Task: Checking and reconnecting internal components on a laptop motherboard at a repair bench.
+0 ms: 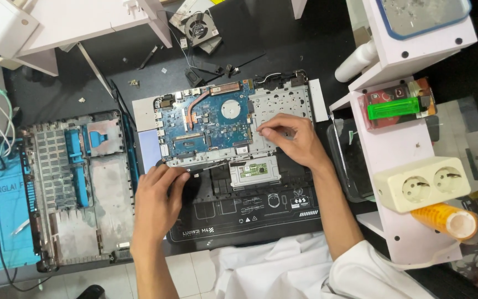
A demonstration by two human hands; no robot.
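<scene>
An opened laptop chassis (283,102) lies on a black work mat (250,213), with its blue motherboard (206,119) and copper heat pipe (197,102) exposed. My left hand (159,199) rests at the chassis's front left edge, fingertips touching the metal strip below the motherboard. My right hand (294,138) lies on the silver metal frame to the right of the motherboard, thumb and forefinger pinched together near the board's right edge. Whether it holds a small part is too small to tell. A small green board (254,170) sits in the touchpad area between my hands.
The removed laptop bottom cover (73,182) lies to the left, beside a blue mat (1,221). A loose cooling fan (197,25) sits at the back. White shelving (394,160) on the right carries a green lighter, a double socket (424,182) and an orange tube (443,218).
</scene>
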